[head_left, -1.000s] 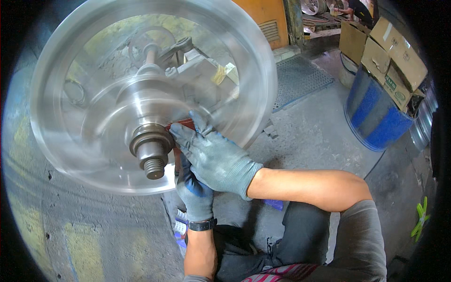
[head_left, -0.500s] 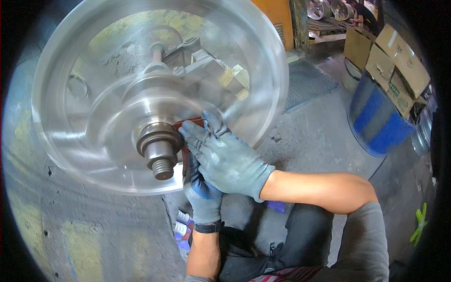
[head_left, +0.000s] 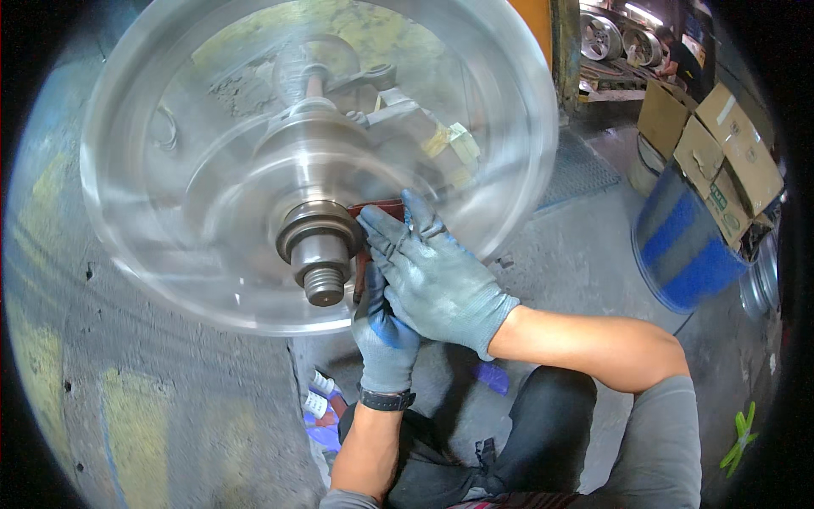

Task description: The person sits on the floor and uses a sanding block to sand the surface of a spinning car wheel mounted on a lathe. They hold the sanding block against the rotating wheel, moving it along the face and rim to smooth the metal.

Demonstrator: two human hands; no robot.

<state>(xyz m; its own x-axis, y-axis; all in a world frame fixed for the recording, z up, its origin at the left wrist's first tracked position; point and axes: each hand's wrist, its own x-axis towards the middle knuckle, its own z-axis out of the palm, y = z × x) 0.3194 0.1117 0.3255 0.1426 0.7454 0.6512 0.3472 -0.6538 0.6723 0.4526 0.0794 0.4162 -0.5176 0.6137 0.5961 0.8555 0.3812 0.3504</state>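
A silvery metal wheel rim, blurred by spinning, is mounted on a steel spindle with a threaded end and a thick collar. Just right of the collar, both gloved hands press a reddish-brown sheet, like sandpaper, against the wheel. My right hand, in a grey glove, lies over the sheet with its fingers close together. Beneath it is my left hand, gloved too and with a black band at the wrist; it grips the sheet's lower part. The right hand partly hides the left fingers and the sheet.
At right stands a blue drum topped by open cardboard boxes. White and purple scraps lie on the floor left of my legs. A bright green cross-shaped thing is at far right. Another person works near more rims.
The whole view has shifted, so wheel and hands appear farther right and slightly higher. Both hands keep their hold on the reddish-brown sheet beside the collar, and the wheel still spins.
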